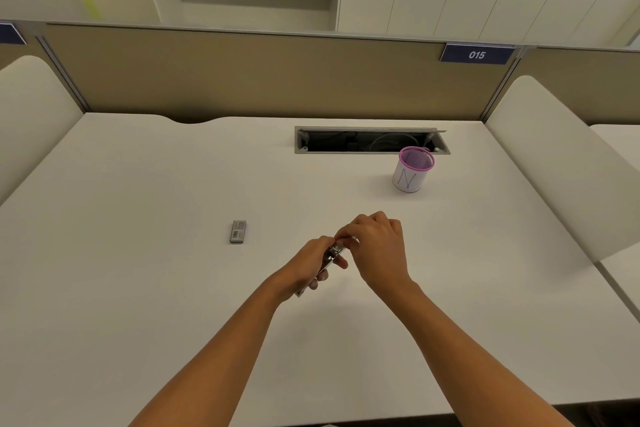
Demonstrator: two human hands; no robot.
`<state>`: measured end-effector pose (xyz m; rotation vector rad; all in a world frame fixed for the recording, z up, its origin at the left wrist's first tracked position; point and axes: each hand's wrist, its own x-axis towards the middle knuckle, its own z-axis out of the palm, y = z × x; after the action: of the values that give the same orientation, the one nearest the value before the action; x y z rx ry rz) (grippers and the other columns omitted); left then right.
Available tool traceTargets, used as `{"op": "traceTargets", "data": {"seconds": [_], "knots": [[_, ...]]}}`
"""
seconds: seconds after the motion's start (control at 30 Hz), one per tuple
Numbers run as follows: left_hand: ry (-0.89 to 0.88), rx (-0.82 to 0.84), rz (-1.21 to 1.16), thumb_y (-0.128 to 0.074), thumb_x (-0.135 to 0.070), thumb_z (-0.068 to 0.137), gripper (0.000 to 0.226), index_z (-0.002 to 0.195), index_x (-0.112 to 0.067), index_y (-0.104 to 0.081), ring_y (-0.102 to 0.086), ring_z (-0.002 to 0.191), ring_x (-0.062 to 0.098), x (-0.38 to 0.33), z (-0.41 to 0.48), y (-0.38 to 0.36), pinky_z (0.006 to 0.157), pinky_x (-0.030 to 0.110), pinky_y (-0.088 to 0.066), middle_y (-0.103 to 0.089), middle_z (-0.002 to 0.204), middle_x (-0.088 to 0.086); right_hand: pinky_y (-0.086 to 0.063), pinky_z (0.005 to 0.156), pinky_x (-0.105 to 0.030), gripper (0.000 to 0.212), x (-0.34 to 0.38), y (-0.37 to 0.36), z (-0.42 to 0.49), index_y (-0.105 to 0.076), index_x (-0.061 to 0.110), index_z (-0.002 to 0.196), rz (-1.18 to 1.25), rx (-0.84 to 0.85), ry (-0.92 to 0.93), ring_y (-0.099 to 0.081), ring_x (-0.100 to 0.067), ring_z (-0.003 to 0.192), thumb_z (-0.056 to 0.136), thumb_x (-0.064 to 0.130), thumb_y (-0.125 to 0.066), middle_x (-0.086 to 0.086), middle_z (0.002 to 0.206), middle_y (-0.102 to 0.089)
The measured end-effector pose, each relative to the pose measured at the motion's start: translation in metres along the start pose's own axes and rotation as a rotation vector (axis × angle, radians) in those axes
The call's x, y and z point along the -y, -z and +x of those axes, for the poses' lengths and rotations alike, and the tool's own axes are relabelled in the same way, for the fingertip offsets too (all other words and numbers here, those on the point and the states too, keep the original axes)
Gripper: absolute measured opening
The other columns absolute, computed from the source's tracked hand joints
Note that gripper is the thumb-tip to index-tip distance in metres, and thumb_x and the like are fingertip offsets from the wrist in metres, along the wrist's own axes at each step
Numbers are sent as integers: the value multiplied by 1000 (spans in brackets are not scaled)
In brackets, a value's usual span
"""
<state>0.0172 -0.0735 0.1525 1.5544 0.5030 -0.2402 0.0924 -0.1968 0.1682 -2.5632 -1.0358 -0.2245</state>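
One stapler (329, 260) slants away toward the right

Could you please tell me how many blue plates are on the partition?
2: the 015 plate at the right, and the left plate, cut off by the picture's edge. Others may lie outside the view.

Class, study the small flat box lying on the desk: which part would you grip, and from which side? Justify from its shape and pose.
Probably pinch the small box across its two long edges, coming straight down from above. It lies flat on the desk, so only its thin sides offer purchase, and its narrow width suits a thumb-and-finger pinch. Nothing stands close beside it.
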Motion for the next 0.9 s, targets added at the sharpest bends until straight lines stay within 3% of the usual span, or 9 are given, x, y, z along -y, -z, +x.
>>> {"op": "traceTargets", "data": {"seconds": [0.23, 0.33, 0.43, 0.6, 0.77, 0.9], "knots": [[9, -19, -9, -28, -38, 97, 32, 99, -31, -59, -38, 53, 10, 1, 1, 1, 49, 22, -30, -69, 93, 1, -30, 81, -28, 13, -2, 0, -2, -74, 24, 94, 85, -45, -46, -57, -20, 92, 90, 18, -64, 7, 91, -70], [17, -31, -5, -28, -37, 97, 31, 104, -33, -57, -39, 55, 11, 1, 3, 3, 48, 22, -31, -69, 95, 2, -31, 89, -30, 18, -2, 2, -3, -64, 23, 106, 201, -79, -75, -57, -15, 98, 95, 13, -55, 9, 95, -70], [21, -31, -15, -28, -37, 97, 31, 104, -29, -57, -39, 53, 10, -1, 3, 3, 47, 20, -32, -68, 94, 3, -24, 99, -31, 23, -1, 1, -7, -50, 25, 110, 308, -7, -20, -53, -10, 104, 94, 9, -44, 11, 95, -69], [13, -20, -12, -28, -37, 97, 31, 95, -31, -58, -38, 54, 10, -3, 2, 2, 48, 21, -31, -67, 92, 3, -14, 101, -29, 42, -4, -4, -13, -46, 25, 111, 230, 70, 87, -45, -11, 118, 79, 32, -21, 7, 97, -71], [50, -11, 29, -26, -37, 98, 36, 112, -24, -56, -38, 55, 11, 0, 6, 2, 47, 20, -31, -67, 94, 4, -14, 101, -33, 40, -16, -11, -9, -46, 25, 110, 74, 30, 142, -46, -19, 119, 80, -2, -43, 8, 96, -72], [80, 0, 77, -27, -37, 96, 38, 117, -21, -54, -38, 56, 12, 3, 8, 2, 46, 19, -32, -68, 95, 3, -16, 98, -35, 43, -30, -9, -2, -50, 25, 106, -20, -1, 112, -51, -22, 117, 78, -7, -52, 12, 93, -70]]}}
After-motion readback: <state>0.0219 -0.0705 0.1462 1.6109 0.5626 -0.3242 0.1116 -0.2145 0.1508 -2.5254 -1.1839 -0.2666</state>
